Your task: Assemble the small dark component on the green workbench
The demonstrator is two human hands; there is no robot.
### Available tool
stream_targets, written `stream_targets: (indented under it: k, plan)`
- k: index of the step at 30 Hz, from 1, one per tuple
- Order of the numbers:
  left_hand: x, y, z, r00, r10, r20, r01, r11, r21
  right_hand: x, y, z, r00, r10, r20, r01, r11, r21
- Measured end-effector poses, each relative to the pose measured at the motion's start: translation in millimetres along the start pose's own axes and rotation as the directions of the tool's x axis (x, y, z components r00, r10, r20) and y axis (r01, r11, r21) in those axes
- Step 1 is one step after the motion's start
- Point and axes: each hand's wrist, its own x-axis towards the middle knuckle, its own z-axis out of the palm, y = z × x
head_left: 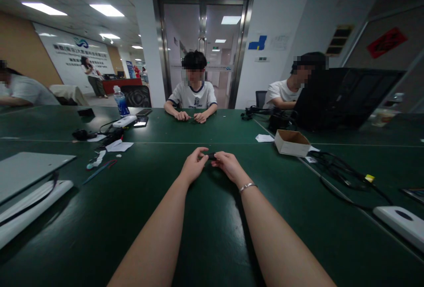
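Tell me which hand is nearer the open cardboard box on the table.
Right. The right hand sits left of the cardboard box, nearer the wearer; the left hand lies further left, beyond it. Both pinch a small black object.

on the table (212, 243) a box (291, 143) lies right of the right hand (228, 166), bottle (121, 103) left.

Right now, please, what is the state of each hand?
Left hand: closed, fingertips pinching one end of a small dark object.
Right hand: closed, pinching the other end of the same object.
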Motion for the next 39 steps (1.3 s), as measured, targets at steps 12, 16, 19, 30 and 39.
stream_targets:
  k: [12, 16, 19, 30, 39]
  plan:
    - [-0.6, 1.1, -1.2, 1.0, -0.011, 0.013, 0.01, 1.0, 0.021, -1.5, -2.7, 2.8, 0.999, 0.025, 0.026, -0.025, 1.0, -0.004]
    - [0.7, 0.4, -0.6, 1.0, 0.007, -0.022, -0.007, 1.0, -0.007, -0.8, -2.0, 1.8, 1.0, 0.021, 0.018, -0.021, 1.0, 0.002]
    - [0.0, 1.7, -1.4, 1.0, 0.002, -0.016, -0.001, 0.999, 0.052, -0.3, -1.5, 1.3, 0.999, 0.02, 0.031, -0.02, 1.0, -0.008]
    - [0.7, -2.8, -2.1, 1.0, -0.007, 0.024, 0.005, 0.998, 0.063, -0.8, -2.4, 2.3, 0.999, 0.032, 0.019, -0.032, 0.999, -0.018]
    - [0.9, -3.5, -1.5, 0.999, -0.011, 0.032, 0.011, 1.0, -0.003, -1.1, -2.8, 1.5, 0.999, 0.041, 0.031, -0.041, 0.999, 0.003]
